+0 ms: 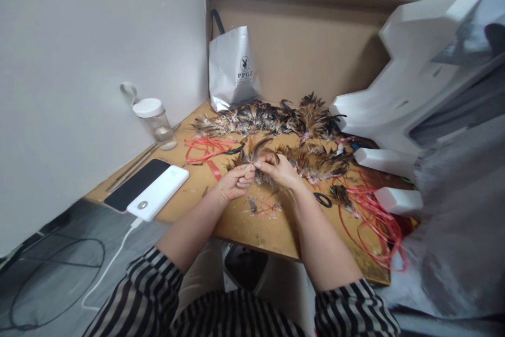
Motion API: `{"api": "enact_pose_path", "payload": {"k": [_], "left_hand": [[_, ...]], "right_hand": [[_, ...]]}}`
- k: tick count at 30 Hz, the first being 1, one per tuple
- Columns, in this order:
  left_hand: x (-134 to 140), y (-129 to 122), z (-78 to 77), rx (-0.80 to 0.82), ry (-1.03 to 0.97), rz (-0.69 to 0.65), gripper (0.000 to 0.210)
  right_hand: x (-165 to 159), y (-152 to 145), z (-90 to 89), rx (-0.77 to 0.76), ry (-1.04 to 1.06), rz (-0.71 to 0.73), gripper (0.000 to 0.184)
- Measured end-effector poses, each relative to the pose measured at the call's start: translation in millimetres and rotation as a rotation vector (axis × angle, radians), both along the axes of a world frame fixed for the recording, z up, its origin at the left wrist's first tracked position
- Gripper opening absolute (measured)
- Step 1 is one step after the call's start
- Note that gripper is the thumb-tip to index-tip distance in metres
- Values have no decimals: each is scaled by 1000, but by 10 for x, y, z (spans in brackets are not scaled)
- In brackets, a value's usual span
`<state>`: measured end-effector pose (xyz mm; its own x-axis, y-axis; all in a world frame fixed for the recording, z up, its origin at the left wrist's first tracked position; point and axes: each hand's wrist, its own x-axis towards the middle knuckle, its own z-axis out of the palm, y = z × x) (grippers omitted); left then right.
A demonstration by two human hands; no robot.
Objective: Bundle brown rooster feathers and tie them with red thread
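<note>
Over the middle of the table my left hand is closed, its fingertips pinching the base of a small feather bunch. Brown and dark plumes fan upward from that grip. My right hand meets the left at the same spot, thumb and finger pinched on the quill ends. Behind the right hand lies a row of brown feathers. A longer heap of feathers stretches across the back. Below the hands are scraps of feather and red strip.
Tangled red plastic strips lie at right, beside a black ring-shaped handle. More red strip is at left. A phone, white power bank and lidded jar stand left. A silver bag and white foam border the table.
</note>
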<state>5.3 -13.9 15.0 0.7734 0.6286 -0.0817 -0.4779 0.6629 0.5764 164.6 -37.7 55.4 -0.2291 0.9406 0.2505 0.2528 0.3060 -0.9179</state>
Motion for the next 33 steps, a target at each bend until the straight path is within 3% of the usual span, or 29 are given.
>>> {"api": "enact_pose_path", "payload": {"k": [3, 9, 16, 25, 33], "left_hand": [[10, -10, 25, -41, -12, 20, 8], [3, -10, -13, -61, -53, -43, 5], [3, -2, -16, 76, 43, -88, 12], [-90, 123, 11, 510, 545, 226, 27], [-308, -47, 6, 583, 686, 372, 29]], "right_hand": [[-44, 3, -14, 59, 21, -44, 22], [-88, 15, -73, 12, 81, -70, 16], [-57, 0, -72, 67, 75, -134, 19], [4, 102, -194, -96, 157, -168, 19], [-206, 77, -294, -286, 128, -76, 17]]}}
